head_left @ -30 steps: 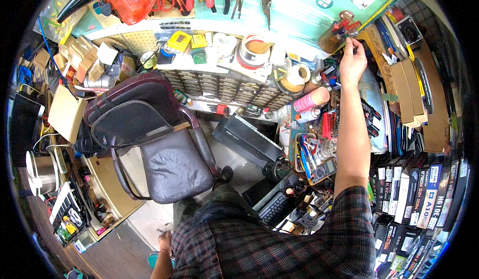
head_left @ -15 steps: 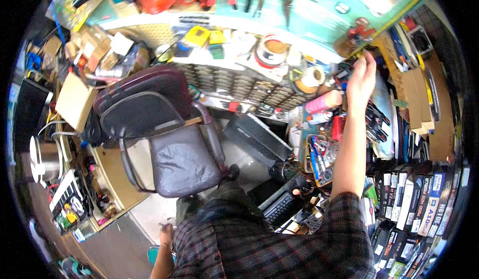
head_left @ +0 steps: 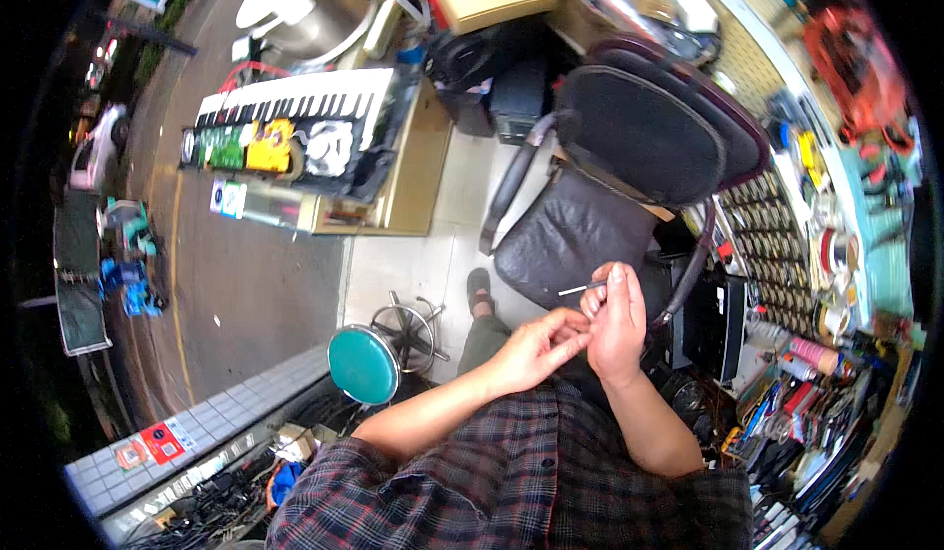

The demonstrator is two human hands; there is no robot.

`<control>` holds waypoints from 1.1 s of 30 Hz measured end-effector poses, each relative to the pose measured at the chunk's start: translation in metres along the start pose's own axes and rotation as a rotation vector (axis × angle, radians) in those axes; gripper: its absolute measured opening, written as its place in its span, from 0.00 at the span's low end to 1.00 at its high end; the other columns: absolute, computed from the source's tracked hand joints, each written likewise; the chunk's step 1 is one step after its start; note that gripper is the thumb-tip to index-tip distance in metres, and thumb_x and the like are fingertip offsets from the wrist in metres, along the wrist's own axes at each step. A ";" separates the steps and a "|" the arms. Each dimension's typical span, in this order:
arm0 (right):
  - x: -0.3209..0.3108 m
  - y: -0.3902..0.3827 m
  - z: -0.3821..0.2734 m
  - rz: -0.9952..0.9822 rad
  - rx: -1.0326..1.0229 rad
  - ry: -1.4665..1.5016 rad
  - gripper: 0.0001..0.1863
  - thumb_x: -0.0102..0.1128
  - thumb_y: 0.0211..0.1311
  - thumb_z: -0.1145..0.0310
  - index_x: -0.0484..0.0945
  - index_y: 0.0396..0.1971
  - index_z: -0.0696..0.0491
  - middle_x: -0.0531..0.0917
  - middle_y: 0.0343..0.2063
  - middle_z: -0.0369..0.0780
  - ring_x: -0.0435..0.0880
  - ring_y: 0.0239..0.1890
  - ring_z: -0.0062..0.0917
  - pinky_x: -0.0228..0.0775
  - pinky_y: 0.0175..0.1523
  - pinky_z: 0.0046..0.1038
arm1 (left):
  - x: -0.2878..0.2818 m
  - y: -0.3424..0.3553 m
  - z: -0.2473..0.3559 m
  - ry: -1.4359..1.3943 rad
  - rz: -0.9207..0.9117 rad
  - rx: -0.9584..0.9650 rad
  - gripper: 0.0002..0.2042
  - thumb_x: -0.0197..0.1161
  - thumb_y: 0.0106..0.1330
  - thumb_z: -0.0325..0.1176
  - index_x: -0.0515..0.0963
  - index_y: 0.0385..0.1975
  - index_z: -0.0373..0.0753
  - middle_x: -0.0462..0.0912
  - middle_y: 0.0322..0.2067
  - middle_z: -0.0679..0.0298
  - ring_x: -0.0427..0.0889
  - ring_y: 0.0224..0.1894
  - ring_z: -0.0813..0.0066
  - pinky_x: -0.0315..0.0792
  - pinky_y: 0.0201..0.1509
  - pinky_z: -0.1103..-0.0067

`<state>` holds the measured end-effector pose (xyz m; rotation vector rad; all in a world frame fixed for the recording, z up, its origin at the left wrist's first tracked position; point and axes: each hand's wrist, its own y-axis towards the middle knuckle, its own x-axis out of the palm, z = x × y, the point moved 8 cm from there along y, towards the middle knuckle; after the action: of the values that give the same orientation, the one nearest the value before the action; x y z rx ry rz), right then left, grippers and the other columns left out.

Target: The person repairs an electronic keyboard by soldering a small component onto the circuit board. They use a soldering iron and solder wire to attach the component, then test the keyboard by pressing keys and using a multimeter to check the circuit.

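Note:
In front of my body, over the near side of the office chair's dark seat [head_left: 560,235], both hands are raised close together. My right hand [head_left: 618,329] pinches a small screwdriver [head_left: 584,288]; its pale, thin shaft points left and its dark handle end runs into the fingers. My left hand [head_left: 539,348] is held against the right one, below the screwdriver. Its fingers are curled together, and whatever lies between them, if anything, is hidden.
An opened piano keyboard [head_left: 295,98] with a green circuit board [head_left: 221,147] rests on the table at the upper left. A round green stool [head_left: 362,363] stands to my left. Parts drawers [head_left: 772,250] and cluttered tools line the right side. A road [head_left: 236,304] lies beyond.
My view has swung left, toward the keyboard and the road. My right hand has come back from the cluttered shelf, and my left hand has risen from my side to meet it.

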<state>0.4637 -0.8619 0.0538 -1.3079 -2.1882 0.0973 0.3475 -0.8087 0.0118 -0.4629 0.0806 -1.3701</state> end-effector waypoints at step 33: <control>0.308 -0.001 0.207 -0.495 0.674 -0.250 0.18 0.53 0.82 0.66 0.73 0.62 0.61 0.81 0.46 0.40 0.87 0.51 0.33 0.82 0.55 0.31 | -0.416 -0.228 -0.132 -0.287 0.715 -0.127 0.08 0.62 0.78 0.30 0.77 0.50 0.35 0.87 0.42 0.64 0.87 0.44 0.74 0.82 0.50 0.76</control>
<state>0.2488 -0.5610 0.0188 -0.3875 -2.3103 0.7591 0.0066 -0.4759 -0.1125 -0.6550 0.0864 -0.5927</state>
